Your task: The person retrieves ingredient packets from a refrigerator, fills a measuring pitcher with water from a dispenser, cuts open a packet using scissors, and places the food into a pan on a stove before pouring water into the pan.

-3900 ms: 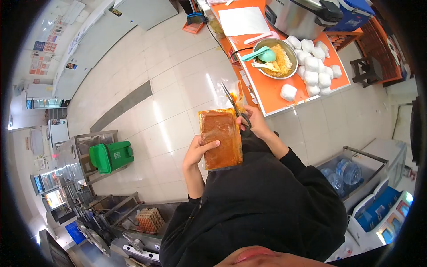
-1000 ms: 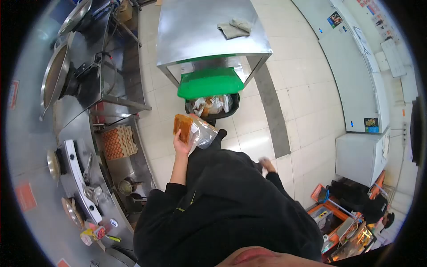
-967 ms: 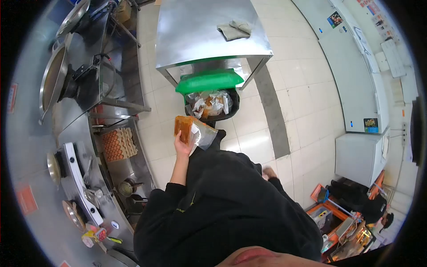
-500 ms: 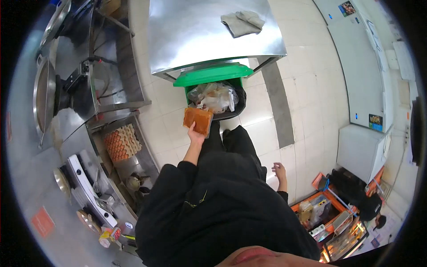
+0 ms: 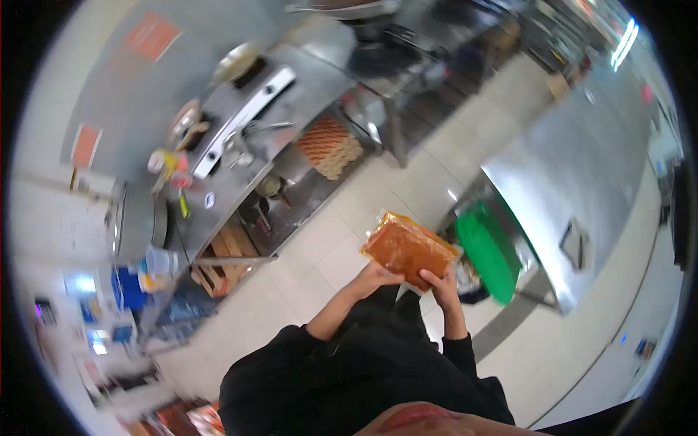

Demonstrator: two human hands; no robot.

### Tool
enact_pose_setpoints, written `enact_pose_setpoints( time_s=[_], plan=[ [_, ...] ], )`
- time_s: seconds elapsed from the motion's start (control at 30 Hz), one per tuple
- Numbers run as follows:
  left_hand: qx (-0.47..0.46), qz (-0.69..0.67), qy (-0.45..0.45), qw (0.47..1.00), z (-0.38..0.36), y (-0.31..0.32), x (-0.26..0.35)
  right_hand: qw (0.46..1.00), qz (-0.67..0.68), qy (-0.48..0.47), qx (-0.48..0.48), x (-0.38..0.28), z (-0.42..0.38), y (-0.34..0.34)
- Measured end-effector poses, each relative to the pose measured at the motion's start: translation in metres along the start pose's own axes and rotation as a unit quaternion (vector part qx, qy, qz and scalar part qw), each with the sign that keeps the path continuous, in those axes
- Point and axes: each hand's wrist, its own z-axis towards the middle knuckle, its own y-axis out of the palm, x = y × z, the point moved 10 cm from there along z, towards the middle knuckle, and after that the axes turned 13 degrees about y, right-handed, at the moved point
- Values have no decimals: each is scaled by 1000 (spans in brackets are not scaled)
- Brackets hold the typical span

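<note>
I hold a flat clear bag of orange-brown sauce (image 5: 407,248) in front of my body with both hands. My left hand (image 5: 375,277) grips its near left edge and my right hand (image 5: 441,284) grips its near right corner. The bag lies roughly level above the tiled floor. The picture is blurred by head motion.
A green bin (image 5: 491,251) stands just right of the bag, under a steel table (image 5: 582,174). A steel cooking counter (image 5: 240,138) with a stove and bottles runs along the left. Trays of eggs (image 5: 331,147) sit on its lower shelf. Pale floor tiles (image 5: 291,276) lie below my arms.
My view has swung away from the bin toward the cooking counter. The right hand, which hung free at my side, has come up and now holds the sauce bag together with the left.
</note>
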Motion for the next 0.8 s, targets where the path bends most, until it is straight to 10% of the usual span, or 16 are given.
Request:
enact_pose_setpoints(
  time_s=[0.13,0.23,0.43,0.63,0.8],
  plan=[
    [-77,-174,65,980,-45,-59,102,978,-159,7,-132,-43,41,95],
    [109,113,99,983,-74,-122,157,952,-221,72,-199,-26,75,176],
    [281,249,190,907,-104,-257,254,945,-207,63,-246,-27,174,352],
    [528,458,356,620,-148,-354,363,940,-243,-165,-172,-43,224,533],
    [523,487,399,575,-117,-388,423,954,-150,-250,-65,-45,307,562]
  ],
)
